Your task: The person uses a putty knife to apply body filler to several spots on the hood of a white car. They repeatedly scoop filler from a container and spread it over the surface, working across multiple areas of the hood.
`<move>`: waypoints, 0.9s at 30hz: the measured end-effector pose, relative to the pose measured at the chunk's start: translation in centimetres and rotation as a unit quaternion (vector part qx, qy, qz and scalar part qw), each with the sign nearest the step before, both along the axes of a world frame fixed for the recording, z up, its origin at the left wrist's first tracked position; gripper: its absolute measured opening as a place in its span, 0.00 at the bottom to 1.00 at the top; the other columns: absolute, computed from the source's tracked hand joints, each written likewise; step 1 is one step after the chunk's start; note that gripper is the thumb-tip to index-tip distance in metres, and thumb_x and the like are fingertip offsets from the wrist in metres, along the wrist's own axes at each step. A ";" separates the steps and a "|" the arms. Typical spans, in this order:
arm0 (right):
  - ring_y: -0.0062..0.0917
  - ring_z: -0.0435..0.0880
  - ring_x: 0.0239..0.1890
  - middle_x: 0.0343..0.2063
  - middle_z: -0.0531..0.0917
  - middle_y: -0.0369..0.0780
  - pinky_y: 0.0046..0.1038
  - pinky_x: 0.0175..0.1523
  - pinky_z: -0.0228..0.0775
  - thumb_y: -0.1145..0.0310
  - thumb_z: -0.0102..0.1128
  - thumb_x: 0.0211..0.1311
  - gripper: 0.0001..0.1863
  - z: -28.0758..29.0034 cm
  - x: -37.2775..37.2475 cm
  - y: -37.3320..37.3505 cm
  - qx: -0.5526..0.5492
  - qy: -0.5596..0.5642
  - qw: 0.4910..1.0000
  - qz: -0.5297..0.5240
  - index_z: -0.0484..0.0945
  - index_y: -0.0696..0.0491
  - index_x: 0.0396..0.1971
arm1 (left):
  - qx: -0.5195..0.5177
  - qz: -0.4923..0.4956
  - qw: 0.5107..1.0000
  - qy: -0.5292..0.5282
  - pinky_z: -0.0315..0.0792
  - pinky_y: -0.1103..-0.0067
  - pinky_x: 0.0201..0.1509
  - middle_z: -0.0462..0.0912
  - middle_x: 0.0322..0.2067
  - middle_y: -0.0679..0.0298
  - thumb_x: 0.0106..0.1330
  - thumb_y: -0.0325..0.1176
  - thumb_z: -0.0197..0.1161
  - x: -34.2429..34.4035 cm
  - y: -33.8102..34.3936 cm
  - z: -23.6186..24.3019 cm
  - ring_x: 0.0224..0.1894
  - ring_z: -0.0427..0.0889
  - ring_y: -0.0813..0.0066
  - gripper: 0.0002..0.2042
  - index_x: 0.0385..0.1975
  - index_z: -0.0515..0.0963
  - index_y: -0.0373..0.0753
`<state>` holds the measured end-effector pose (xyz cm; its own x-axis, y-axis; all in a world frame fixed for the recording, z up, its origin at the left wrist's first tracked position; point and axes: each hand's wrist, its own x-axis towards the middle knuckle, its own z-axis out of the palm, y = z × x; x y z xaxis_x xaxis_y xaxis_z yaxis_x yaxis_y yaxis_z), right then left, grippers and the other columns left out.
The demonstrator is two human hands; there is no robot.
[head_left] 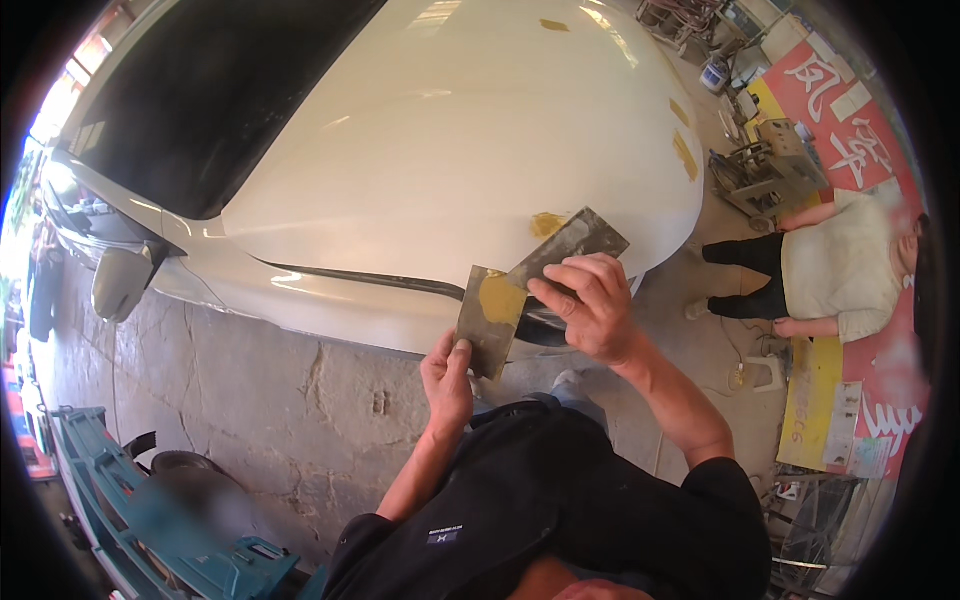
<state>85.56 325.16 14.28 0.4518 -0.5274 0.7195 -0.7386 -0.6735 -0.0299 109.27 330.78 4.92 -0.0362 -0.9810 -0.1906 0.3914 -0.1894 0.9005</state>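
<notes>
My left hand (pixel 447 375) grips the lower corner of a flat grey metal spreader plate (pixel 488 318) that carries a dab of yellow body filler (pixel 500 298). My right hand (pixel 590 305) holds a second grey scraper blade (pixel 570 245), its edge resting across the top of the first plate by the filler. Both hands are in front of the white car hood (pixel 450 140), which shows yellowish filler patches (pixel 545 223) near its front edge.
Another person in a pale top and dark trousers (pixel 830 270) stands at the right beside a red sign and a cluttered machine (pixel 765 170). A teal bumper part (pixel 150 510) lies at the lower left on the cracked concrete floor (pixel 250 390).
</notes>
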 end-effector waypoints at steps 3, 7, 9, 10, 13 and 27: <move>0.31 0.82 0.50 0.49 0.85 0.35 0.39 0.58 0.73 0.74 0.62 0.58 0.19 -0.1 -1.0 -0.3 0.017 0.054 0.998 0.026 0.89 0.47 0.50 | 0.002 0.016 1.000 -0.015 0.68 0.86 0.43 0.85 0.41 0.72 0.79 0.30 0.55 -1.5 0.5 0.1 0.38 0.74 0.88 0.17 0.61 0.80 0.28; 0.29 0.82 0.51 0.49 0.85 0.35 0.39 0.57 0.74 0.74 0.62 0.58 0.19 -1.8 -3.9 -0.5 0.059 0.084 0.987 0.120 0.88 0.47 0.51 | 0.000 0.111 0.994 -0.008 0.68 0.86 0.42 0.85 0.41 0.71 0.79 0.30 0.55 -4.1 0.8 0.3 0.38 0.74 0.88 0.16 0.59 0.81 0.28; 0.30 0.81 0.53 0.50 0.85 0.36 0.41 0.59 0.75 0.76 0.61 0.58 0.21 -2.6 -6.5 -0.8 0.056 0.105 0.981 0.153 0.88 0.48 0.51 | -0.021 0.172 0.983 0.058 0.72 0.84 0.45 0.85 0.41 0.68 0.78 0.30 0.55 -4.0 1.4 -1.1 0.40 0.78 0.84 0.13 0.52 0.81 0.28; 0.31 0.81 0.53 0.50 0.84 0.36 0.41 0.59 0.75 0.76 0.61 0.58 0.21 -2.7 -7.7 -1.5 0.043 0.117 0.984 0.130 0.88 0.48 0.51 | -0.014 0.222 0.969 0.107 0.74 0.82 0.50 0.85 0.42 0.65 0.78 0.30 0.55 -4.3 1.7 0.5 0.43 0.81 0.80 0.12 0.49 0.81 0.29; 0.32 0.81 0.54 0.50 0.84 0.36 0.42 0.61 0.74 0.77 0.61 0.58 0.21 -2.9 -10.5 -5.3 0.014 0.155 0.984 0.088 0.88 0.48 0.52 | -0.042 0.289 0.949 0.121 0.73 0.79 0.56 0.85 0.46 0.61 0.77 0.31 0.54 -4.0 2.9 -0.6 0.49 0.81 0.76 0.15 0.54 0.79 0.28; 0.31 0.80 0.56 0.51 0.83 0.35 0.41 0.63 0.72 0.76 0.63 0.58 0.21 -4.1 -12.8 -12.4 -0.017 0.267 0.946 0.184 0.87 0.47 0.52 | 0.031 0.376 0.913 0.152 0.75 0.77 0.57 0.86 0.48 0.59 0.74 0.31 0.54 -12.9 9.6 -4.9 0.50 0.84 0.73 0.18 0.57 0.78 0.26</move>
